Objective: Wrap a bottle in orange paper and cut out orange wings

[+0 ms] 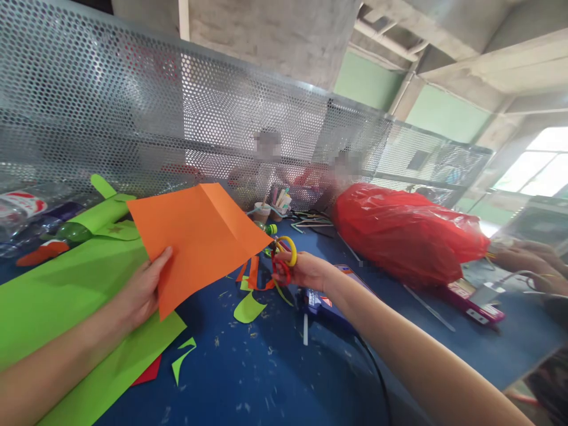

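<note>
My left hand (148, 283) pinches the lower left edge of an orange sheet of paper (199, 236), which is raised above the table and has a crease near its right side. In my right hand (306, 271) are scissors (290, 251) with one yellow and one red handle loop. Their blades are at the sheet's right corner, mostly hidden by it. Below the sheet lie orange paper strips (254, 273) and a rounded green scrap (249, 307). Large green sheets (89, 290) lie under my left forearm.
A blue glue gun (326, 305) with a black cable lies beside my right forearm. A red plastic bag (403, 231) stands at the right, near another person's hand (532, 260). Plastic bottles (22, 207) lie at the left. Cups of pens (280, 201) stand before the perforated metal screen (248, 112).
</note>
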The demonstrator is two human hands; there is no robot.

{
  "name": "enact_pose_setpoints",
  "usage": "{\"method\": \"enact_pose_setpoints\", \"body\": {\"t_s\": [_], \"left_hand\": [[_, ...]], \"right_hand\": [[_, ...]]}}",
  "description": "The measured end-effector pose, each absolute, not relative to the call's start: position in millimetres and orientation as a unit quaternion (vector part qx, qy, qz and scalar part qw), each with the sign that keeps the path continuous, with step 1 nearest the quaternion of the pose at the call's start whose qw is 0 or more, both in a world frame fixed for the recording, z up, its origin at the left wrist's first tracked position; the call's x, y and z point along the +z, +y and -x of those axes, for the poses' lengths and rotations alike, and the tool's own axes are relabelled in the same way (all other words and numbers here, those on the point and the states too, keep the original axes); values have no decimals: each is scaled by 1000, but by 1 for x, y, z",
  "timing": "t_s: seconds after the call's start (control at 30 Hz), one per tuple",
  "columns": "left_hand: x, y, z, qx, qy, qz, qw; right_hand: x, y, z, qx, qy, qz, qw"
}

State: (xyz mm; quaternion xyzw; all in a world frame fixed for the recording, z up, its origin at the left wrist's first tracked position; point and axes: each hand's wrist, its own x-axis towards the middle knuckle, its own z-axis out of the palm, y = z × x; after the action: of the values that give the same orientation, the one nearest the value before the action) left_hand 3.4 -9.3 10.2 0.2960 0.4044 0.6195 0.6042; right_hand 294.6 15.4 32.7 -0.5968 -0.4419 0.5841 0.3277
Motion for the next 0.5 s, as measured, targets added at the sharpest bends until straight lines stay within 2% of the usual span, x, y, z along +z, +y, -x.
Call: {"method": "enact_pose_setpoints", "body": {"t_s": [0.27, 0.5], "left_hand": [[9, -8, -2, 615, 401, -296, 610], [6, -2, 0, 624, 400, -285, 607]], "right_hand": [[47, 2, -290, 614, -435, 600, 272], [59, -6, -303, 668, -421, 551, 271]]}}
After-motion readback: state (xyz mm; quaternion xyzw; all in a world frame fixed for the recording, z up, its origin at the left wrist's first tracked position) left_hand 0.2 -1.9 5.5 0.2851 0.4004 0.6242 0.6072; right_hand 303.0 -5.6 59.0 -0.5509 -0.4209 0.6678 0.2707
